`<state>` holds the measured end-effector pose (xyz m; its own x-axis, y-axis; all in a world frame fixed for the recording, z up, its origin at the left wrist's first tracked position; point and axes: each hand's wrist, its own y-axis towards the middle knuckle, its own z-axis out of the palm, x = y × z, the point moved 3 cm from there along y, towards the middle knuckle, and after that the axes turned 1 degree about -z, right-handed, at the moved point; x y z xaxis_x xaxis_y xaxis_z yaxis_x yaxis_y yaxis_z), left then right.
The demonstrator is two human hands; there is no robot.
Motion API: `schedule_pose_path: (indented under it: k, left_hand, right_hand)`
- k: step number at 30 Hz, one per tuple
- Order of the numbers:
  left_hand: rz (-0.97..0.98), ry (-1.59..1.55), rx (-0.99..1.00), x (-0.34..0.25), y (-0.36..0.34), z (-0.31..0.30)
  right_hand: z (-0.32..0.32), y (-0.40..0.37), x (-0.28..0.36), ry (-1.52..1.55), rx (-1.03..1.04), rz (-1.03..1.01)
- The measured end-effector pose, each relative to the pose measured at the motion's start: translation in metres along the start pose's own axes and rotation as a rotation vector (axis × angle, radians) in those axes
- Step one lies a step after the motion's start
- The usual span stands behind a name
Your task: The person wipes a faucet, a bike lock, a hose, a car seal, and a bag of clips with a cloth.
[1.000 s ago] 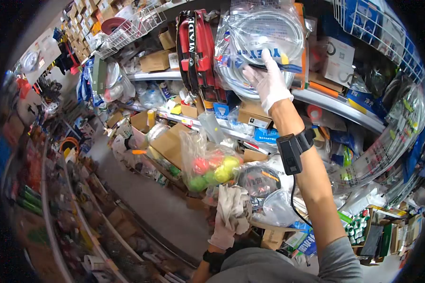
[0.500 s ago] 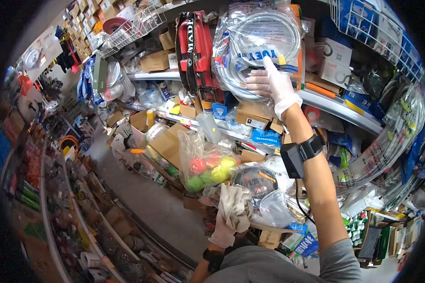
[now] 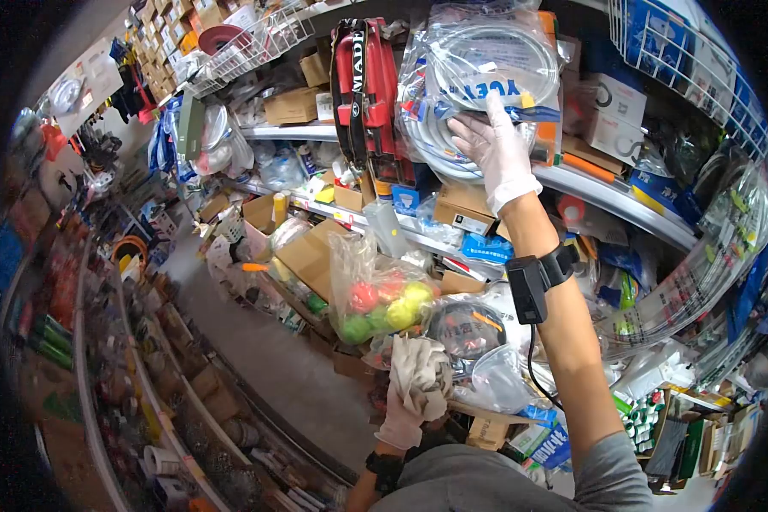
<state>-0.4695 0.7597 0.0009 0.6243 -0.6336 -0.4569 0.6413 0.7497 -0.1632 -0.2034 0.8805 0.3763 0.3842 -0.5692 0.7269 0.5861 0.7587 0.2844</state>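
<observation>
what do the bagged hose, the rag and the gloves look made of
Coiled hose: pale glossy tubing in smooth loops, likely soft plastic. Its bag: clear crinkled film with glare. Cloth in the left hand: matte off-white fabric, softly bunched. Glove on the right hand: thin, whitish, close-fitting, perhaps latex or vinyl.

Metal shelf (image 3: 610, 194) bears bagged hose coils (image 3: 486, 51) and cardboard boxes (image 3: 290, 107).

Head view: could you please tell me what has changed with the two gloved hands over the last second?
The white-gloved right hand slid slightly lower on the clear plastic bag of coiled white hose and spread its fingers, without closing on it. The left hand stayed low, gripping the crumpled beige cloth.
</observation>
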Motion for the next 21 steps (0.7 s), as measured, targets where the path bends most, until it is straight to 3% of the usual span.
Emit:
schedule_pose_path:
  k: [9, 17, 20, 21]
  left_hand:
    - [-0.097, -0.165, -0.039, 0.022, 0.014, -0.039]
    - [-0.128, -0.204, -0.082, 0.029, 0.023, -0.045]
    - [-0.112, -0.254, 0.064, 0.033, 0.026, -0.049]
    - [-0.151, -0.250, -0.065, 0.032, 0.027, -0.044]
  right_hand:
    - [0.007, -0.008, 0.030, 0.064, -0.189, -0.414]
    - [-0.001, 0.000, 0.041, 0.173, -0.100, -0.459]
    - [-0.007, 0.001, 0.035, 0.203, -0.058, -0.433]
    - [-0.011, 0.001, 0.032, 0.195, -0.047, -0.414]
